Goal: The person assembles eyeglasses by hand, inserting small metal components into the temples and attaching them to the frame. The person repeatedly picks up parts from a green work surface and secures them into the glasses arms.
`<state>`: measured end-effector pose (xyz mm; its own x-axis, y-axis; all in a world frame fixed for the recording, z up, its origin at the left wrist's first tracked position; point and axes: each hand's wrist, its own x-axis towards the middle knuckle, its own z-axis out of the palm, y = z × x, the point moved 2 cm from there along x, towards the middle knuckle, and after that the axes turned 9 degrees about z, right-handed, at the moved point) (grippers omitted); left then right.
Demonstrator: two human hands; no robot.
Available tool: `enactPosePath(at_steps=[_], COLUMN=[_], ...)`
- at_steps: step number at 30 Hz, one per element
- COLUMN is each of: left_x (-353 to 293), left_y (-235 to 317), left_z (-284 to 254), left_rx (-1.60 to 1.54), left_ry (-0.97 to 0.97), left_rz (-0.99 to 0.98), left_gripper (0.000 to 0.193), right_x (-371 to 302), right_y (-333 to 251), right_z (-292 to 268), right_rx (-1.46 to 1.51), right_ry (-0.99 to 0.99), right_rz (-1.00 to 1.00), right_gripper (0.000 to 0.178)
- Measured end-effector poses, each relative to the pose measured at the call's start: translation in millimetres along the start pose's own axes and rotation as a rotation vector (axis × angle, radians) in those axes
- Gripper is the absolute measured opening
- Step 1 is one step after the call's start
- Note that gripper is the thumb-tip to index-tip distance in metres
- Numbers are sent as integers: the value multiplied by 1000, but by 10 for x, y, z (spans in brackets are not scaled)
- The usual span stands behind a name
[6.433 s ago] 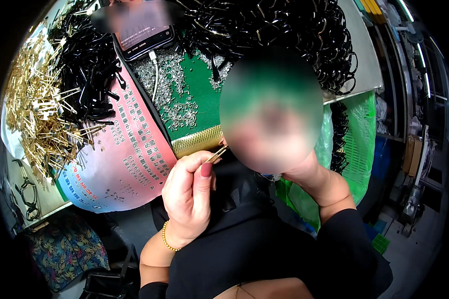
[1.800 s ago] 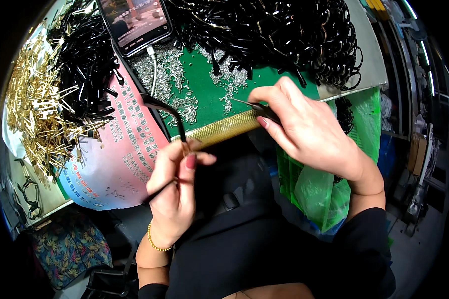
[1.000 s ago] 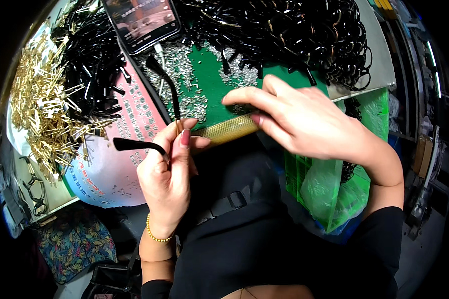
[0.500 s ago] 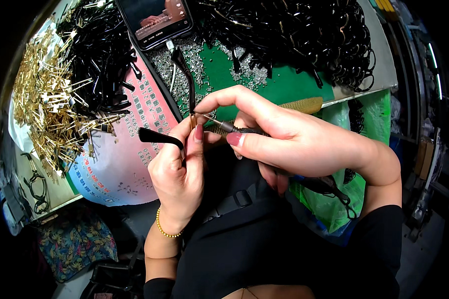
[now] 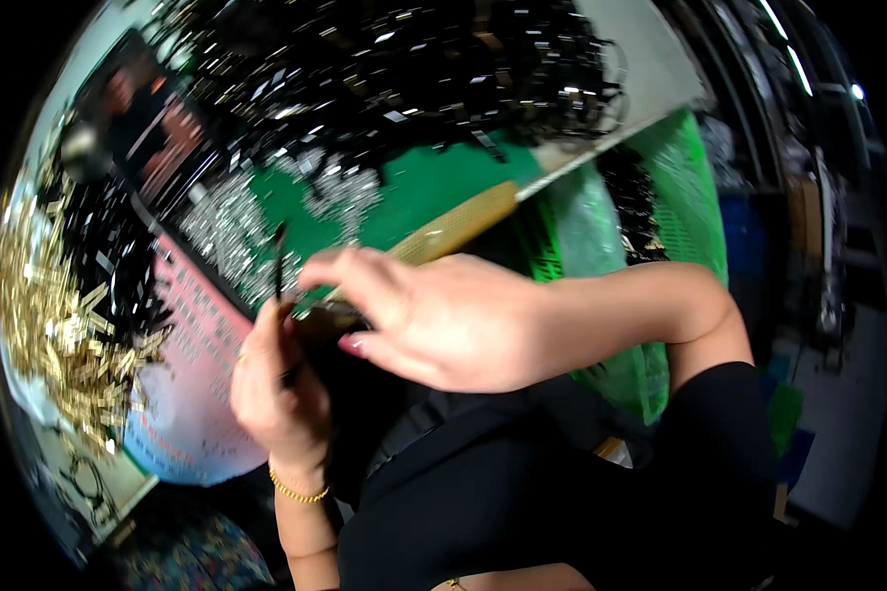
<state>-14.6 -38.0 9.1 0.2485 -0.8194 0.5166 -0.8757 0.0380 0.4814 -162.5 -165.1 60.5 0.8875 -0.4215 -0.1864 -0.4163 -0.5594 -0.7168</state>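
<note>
My left hand [image 5: 281, 394] is closed around part of a dark eyeglass frame, and its slim black temple arm [image 5: 279, 261] points up past my fingertips. Just to the right, my right hand [image 5: 453, 320] curls with its index finger close to the left fingertips and its thumb lower down. Between that thumb and finger a dark, smeared shape fits the screwdriver, which shows plainly only in the earlier picture. Motion blur hides the joint where the hands meet.
Gold-coloured metal parts [image 5: 44, 325] and black temple arms [image 5: 113, 261] lie at left beside a phone [image 5: 158, 128]. Small silver screws [image 5: 232, 222] cover part of the green mat [image 5: 414, 187]. Black frames [image 5: 384, 69] pile up behind. A green bag [image 5: 685, 197] hangs right.
The view has swung, so the table's contents sit differently in it. The second temple arm, seen sticking out left earlier, no longer shows. My hands stay close together.
</note>
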Motion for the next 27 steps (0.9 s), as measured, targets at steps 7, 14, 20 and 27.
enactPosePath(at_steps=[7, 14, 20, 27], left_x=[-133, -43, -216, -198], left_y=[-204, -159, -263, -243], left_z=[-133, -178, -325, -442], left_rx=[-685, -707, -519, -479], left_ry=[332, 268, 448, 492], left_rz=[-541, -581, -340, -284], left_gripper=[26, 27, 31, 30], right_x=[-691, -893, -706, 132], right_y=[468, 1468, 747, -422], right_z=[-1173, -1244, -1131, -56], right_rx=[11, 479, 351, 815], right_ry=[1026, 939, 1135, -417], right_rz=[391, 698, 398, 506], right_gripper=[23, 39, 22, 28])
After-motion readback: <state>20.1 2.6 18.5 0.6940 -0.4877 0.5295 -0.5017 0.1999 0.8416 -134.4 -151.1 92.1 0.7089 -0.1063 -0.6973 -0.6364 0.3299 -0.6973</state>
